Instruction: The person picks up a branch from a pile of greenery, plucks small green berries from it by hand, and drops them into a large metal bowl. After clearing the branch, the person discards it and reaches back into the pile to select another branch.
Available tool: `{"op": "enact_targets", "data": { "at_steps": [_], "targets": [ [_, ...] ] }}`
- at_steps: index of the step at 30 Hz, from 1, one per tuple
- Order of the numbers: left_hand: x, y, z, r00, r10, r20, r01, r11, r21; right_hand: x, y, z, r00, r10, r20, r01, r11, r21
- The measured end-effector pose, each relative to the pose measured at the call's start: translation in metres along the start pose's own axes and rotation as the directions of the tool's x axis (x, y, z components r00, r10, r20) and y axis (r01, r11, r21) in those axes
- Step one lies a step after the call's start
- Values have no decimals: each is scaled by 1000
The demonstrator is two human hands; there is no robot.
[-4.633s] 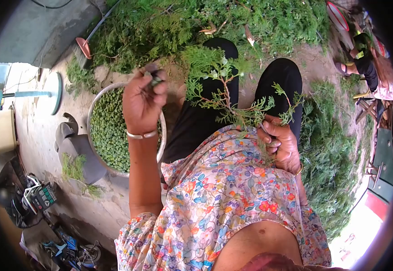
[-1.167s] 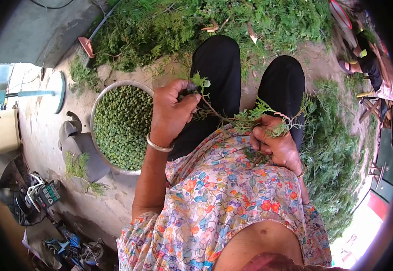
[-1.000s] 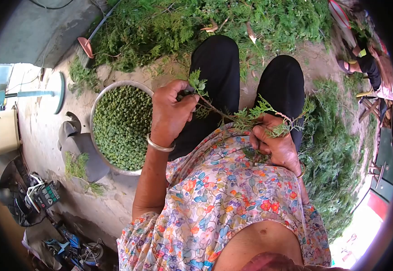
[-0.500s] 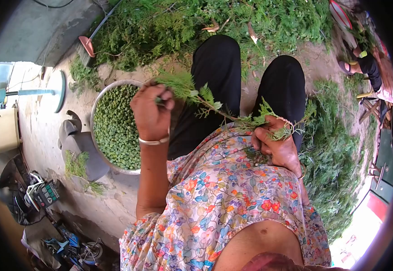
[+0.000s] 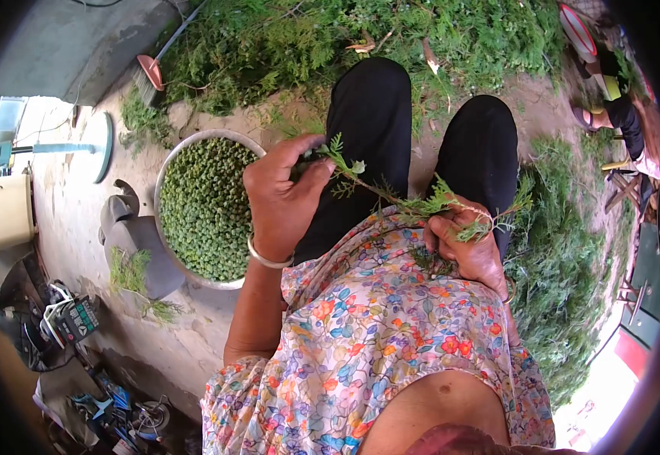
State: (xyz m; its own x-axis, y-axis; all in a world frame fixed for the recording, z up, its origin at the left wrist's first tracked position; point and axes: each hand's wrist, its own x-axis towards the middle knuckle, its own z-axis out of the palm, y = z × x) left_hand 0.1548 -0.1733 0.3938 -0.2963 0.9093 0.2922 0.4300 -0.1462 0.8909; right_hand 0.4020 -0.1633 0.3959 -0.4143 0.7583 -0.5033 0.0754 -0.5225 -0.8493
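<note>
My right hand (image 5: 465, 241) is closed around the stem of a leafy green cypress-like sprig (image 5: 379, 193), holding it in front of the flowered shirt. Toward the sprig's far end, my left hand (image 5: 284, 193) has its thumb and fingers pinched at the tip. Something small and green shows within those fingers, partly hidden. Beside my left wrist stands a wide round metal basin (image 5: 165, 171), filled almost to the rim with small green cones (image 5: 205, 205).
Cut greenery (image 5: 269, 53) is heaped beyond my knees, with another heap (image 5: 557, 280) on the right. A broom (image 5: 148, 80), a grey stool-like object (image 5: 144, 254) and a fan base (image 5: 101, 148) stand left. Another person's leg (image 5: 622, 121) shows at far right.
My left hand has moved right, away from over the basin's edge and onto the sprig's end. My right hand stays in place on the stem.
</note>
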Motion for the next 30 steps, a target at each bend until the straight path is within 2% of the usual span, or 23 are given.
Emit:
{"op": "enact_targets", "data": {
  "at_steps": [2,3,4,5,6,7,8,9,10,12,13,14,16,17,18,20,21,22,23,24,25,27,30],
  "targets": [
    [0,-9,2,994,106,5,-106,991,87,-1,-2,3,1000,18,-15,-19,999,-37],
    [0,-7,2,994,106,6,-106,991,87,-1,-1,2,1000,18,-16,-19,999,-36],
    [-1,-3,0,989,-144,-19,143,987,-73,0,1,1,1000,-3,-16,2,999,-33],
    [-1,0,0,922,-387,-2,376,897,-233,-1,2,0,1000,-24,-16,23,999,-30],
    [0,-1,1,923,-385,0,374,897,-233,0,1,-1,1000,-25,-18,25,999,-30],
    [2,-1,1,884,-467,2,402,759,-512,0,-1,-1,1000,-26,6,26,999,-38],
    [4,-3,0,839,-543,32,384,550,-742,0,-1,-1,999,-26,30,27,999,-45],
    [7,-20,-8,830,-556,46,350,455,-819,-2,-1,-1,999,-26,27,27,999,-43],
    [10,-32,-20,831,-555,48,351,455,-818,-3,-1,-3,1000,-7,19,8,998,-55],
    [16,-48,-41,872,-426,242,303,81,-949,-2,-2,-3,1000,10,14,-9,998,-68],
    [17,-41,-46,893,-353,280,336,107,-936,-2,-2,-2,999,-41,2,41,991,-129],
    [17,-31,-47,892,-355,279,337,110,-935,-2,-2,-1,996,-93,-4,90,978,-189],
    [17,-10,-42,891,-334,307,378,174,-909,1,-1,-1,998,-64,-1,63,986,-156],
    [16,-5,-40,871,-339,356,398,61,-915,2,-1,-1,999,-35,-2,35,992,-125],
    [14,-2,-38,871,-339,356,398,63,-915,2,-1,0,999,-36,-1,36,992,-123],
    [6,5,-33,910,-251,329,389,245,-888,3,-2,0,999,-23,-30,20,993,-116],
    [4,12,-31,909,-219,355,416,453,-788,3,0,-1,999,-21,-35,17,993,-115],
    [2,21,-25,907,-219,359,420,450,-788,6,2,-2,994,-99,-51,83,963,-256],
    [-1,29,-16,974,-26,226,127,888,-442,8,4,-3,983,-178,-53,143,908,-394],
    [-3,34,-8,954,216,208,-235,969,72,10,7,-4,983,-177,-53,142,908,-394],
    [-5,35,-1,954,215,207,-234,970,73,11,10,-5,976,-214,-33,182,895,-407],
    [-8,31,11,958,165,233,-265,821,506,13,11,-6,968,-250,-15,221,881,-418],
    [-6,9,13,960,184,210,-253,893,372,11,9,-5,967,-256,-16,224,874,-431]
  ]
}}
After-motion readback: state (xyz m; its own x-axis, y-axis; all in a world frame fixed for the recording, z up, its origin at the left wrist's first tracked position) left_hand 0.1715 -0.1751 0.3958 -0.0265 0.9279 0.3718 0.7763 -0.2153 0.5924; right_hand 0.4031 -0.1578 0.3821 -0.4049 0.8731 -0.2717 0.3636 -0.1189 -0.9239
